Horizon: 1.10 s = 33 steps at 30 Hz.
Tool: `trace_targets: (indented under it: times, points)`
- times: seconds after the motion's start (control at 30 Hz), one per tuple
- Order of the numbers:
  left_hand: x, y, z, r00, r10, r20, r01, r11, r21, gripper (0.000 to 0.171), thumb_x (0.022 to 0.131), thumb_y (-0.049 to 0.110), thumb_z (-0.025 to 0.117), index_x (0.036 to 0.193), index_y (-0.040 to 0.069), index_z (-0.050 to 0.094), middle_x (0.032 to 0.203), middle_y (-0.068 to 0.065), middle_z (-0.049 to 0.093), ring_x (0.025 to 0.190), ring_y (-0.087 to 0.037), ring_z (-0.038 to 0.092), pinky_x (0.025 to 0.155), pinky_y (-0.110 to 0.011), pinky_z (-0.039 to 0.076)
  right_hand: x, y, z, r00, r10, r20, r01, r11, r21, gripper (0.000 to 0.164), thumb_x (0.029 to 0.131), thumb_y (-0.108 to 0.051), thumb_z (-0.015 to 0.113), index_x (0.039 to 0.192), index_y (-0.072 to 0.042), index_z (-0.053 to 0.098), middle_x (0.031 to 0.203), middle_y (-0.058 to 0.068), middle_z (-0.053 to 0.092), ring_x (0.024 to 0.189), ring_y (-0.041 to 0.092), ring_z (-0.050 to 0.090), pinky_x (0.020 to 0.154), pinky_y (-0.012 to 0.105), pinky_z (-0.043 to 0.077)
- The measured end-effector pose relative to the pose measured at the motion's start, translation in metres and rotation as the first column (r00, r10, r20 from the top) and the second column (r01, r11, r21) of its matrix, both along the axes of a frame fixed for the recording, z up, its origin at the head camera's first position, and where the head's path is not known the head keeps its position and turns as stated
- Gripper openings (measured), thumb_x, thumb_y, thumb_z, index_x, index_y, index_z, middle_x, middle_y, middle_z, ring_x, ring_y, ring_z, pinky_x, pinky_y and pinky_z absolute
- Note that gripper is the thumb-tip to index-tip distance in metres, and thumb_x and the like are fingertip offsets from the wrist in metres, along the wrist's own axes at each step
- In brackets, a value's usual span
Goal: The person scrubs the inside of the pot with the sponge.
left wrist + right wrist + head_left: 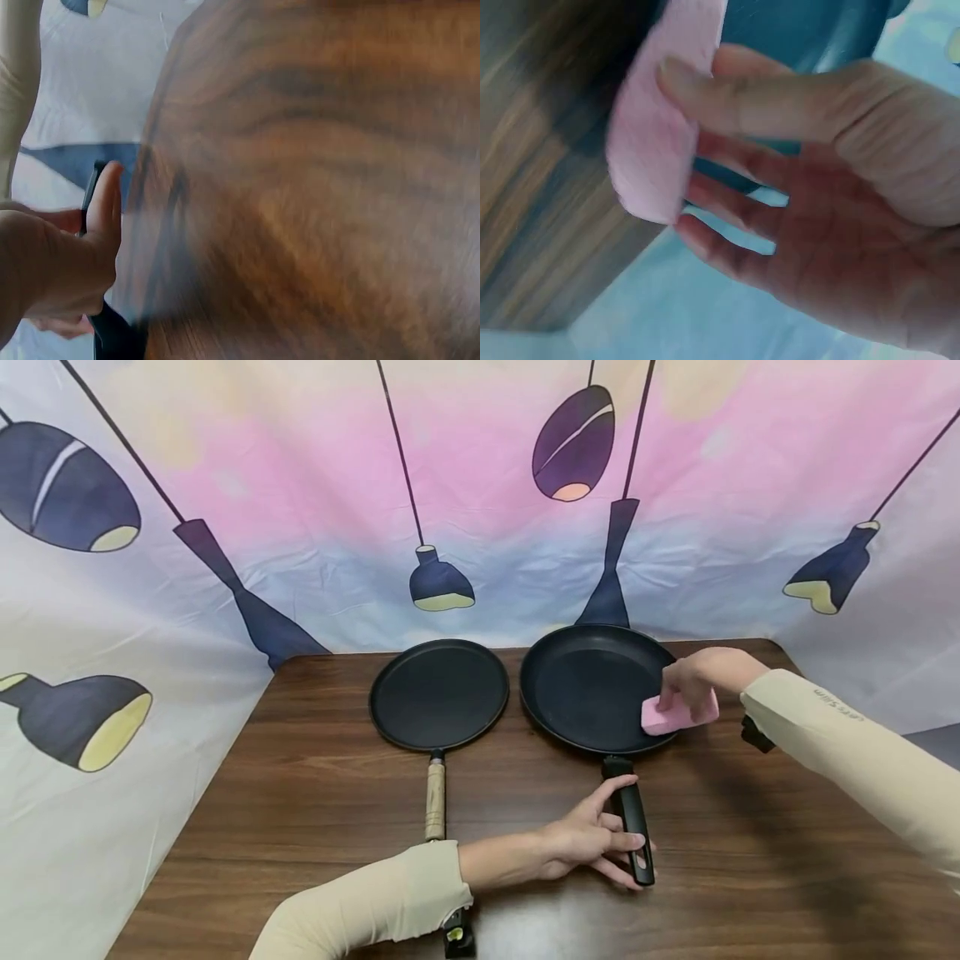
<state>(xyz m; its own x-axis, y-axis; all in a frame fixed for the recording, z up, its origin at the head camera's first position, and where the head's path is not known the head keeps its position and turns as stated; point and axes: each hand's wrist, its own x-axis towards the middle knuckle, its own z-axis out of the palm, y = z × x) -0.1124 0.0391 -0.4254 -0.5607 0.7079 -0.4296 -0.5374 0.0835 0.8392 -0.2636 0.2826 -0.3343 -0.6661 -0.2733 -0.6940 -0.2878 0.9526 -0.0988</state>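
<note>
A deep black frying pan [592,685] lies on the table at the back, right of centre, its handle [633,814] pointing toward me. My left hand [588,842] grips that handle, the thumb on top and fingers around its side; the left wrist view also has the hand [64,259] at its left edge. Over the pan's right rim, my right hand [693,677] pinches a pink sponge [666,718] between thumb and fingers. In the right wrist view the sponge [652,142] is bent slightly, with the thumb pressed on its face.
A flat black griddle pan [441,693] with a wooden handle [435,802] lies left of the frying pan. Both stand on a brown wooden table [285,793]. Behind hangs a cloth backdrop [315,460] printed with lamps, close to the table's back edge.
</note>
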Motion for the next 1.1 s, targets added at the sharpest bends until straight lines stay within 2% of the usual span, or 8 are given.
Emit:
trace_targets:
  times: [0.07,0.2,0.3,0.43,0.53,0.67,0.93,1.1]
  points:
    - [-0.003,-0.001,0.000,0.999,-0.031,0.007,0.031,0.999,0.012,0.077,0.100,-0.008,0.056,0.157,0.034,0.027,0.113,-0.023,0.070,0.107,-0.050,0.070,0.086,-0.060,0.060,0.000,-0.004,-0.001,0.997,0.004,0.073,0.002,0.997,-0.078,0.052,0.085,0.011,0.070,0.132,-0.009,0.068,0.127,0.018,0.058,0.102,0.027,0.046,0.083,0.035,0.047]
    - [-0.009,-0.003,0.001,0.997,-0.077,0.016,0.077,0.997,0.030,0.075,0.101,-0.008,0.053,0.156,0.034,0.025,0.116,-0.025,0.068,0.111,-0.053,0.067,0.089,-0.062,0.059,-0.007,-0.018,-0.010,0.972,0.191,0.135,-0.145,0.945,-0.292,0.055,0.083,0.011,0.069,0.136,-0.004,0.065,0.130,0.022,0.060,0.108,0.023,0.049,0.091,0.030,0.047]
    - [-0.013,-0.004,0.002,0.995,-0.097,0.026,0.097,0.995,0.026,0.075,0.102,-0.009,0.052,0.156,0.035,0.023,0.113,-0.022,0.068,0.115,-0.055,0.064,0.092,-0.065,0.057,-0.015,-0.033,-0.024,0.949,0.301,0.096,-0.227,0.859,-0.459,0.056,0.084,0.008,0.074,0.138,0.001,0.060,0.130,0.024,0.062,0.112,0.024,0.057,0.091,0.026,0.052]
    - [-0.014,-0.004,0.005,0.991,-0.120,0.061,0.121,0.993,0.001,0.076,0.102,-0.009,0.050,0.156,0.037,0.022,0.113,-0.020,0.066,0.119,-0.057,0.061,0.097,-0.067,0.053,-0.023,-0.054,-0.048,0.970,0.234,-0.067,-0.230,0.790,-0.568,0.056,0.083,-0.001,0.082,0.136,-0.001,0.064,0.135,0.025,0.063,0.113,0.030,0.066,0.089,0.033,0.060]
    - [-0.013,-0.003,0.006,0.986,-0.139,0.089,0.140,0.990,-0.005,0.075,0.102,-0.009,0.049,0.155,0.038,0.022,0.117,-0.023,0.065,0.122,-0.058,0.058,0.100,-0.068,0.050,-0.029,-0.066,-0.064,0.955,0.142,-0.260,-0.266,0.798,-0.541,0.055,0.080,-0.003,0.086,0.132,-0.008,0.069,0.134,0.022,0.064,0.112,0.030,0.065,0.089,0.040,0.059]
    - [-0.013,-0.001,0.005,0.984,-0.142,0.103,0.142,0.990,0.010,0.076,0.102,-0.009,0.049,0.154,0.039,0.022,0.115,-0.019,0.063,0.123,-0.060,0.056,0.101,-0.069,0.048,-0.043,-0.080,-0.075,0.895,0.072,-0.440,-0.294,0.837,-0.462,0.058,0.079,-0.002,0.086,0.131,-0.015,0.067,0.126,0.017,0.062,0.104,0.028,0.057,0.088,0.044,0.052]
    - [-0.009,0.002,0.000,0.989,-0.110,0.101,0.108,0.994,0.018,0.076,0.101,-0.011,0.050,0.151,0.041,0.025,0.109,-0.017,0.063,0.120,-0.060,0.058,0.098,-0.068,0.050,-0.071,-0.087,-0.077,0.845,0.076,-0.530,-0.293,0.894,-0.338,0.065,0.088,0.001,0.077,0.143,-0.019,0.049,0.132,0.019,0.053,0.113,0.036,0.052,0.100,0.054,0.050]
    - [-0.005,0.004,-0.001,0.991,-0.074,0.108,0.072,0.997,0.018,0.075,0.101,-0.011,0.051,0.149,0.042,0.028,0.109,-0.018,0.063,0.118,-0.059,0.060,0.098,-0.067,0.051,-0.085,-0.083,-0.081,0.735,0.118,-0.667,-0.303,0.938,-0.167,0.063,0.092,0.005,0.070,0.147,-0.015,0.046,0.134,0.024,0.050,0.116,0.045,0.053,0.099,0.059,0.051]
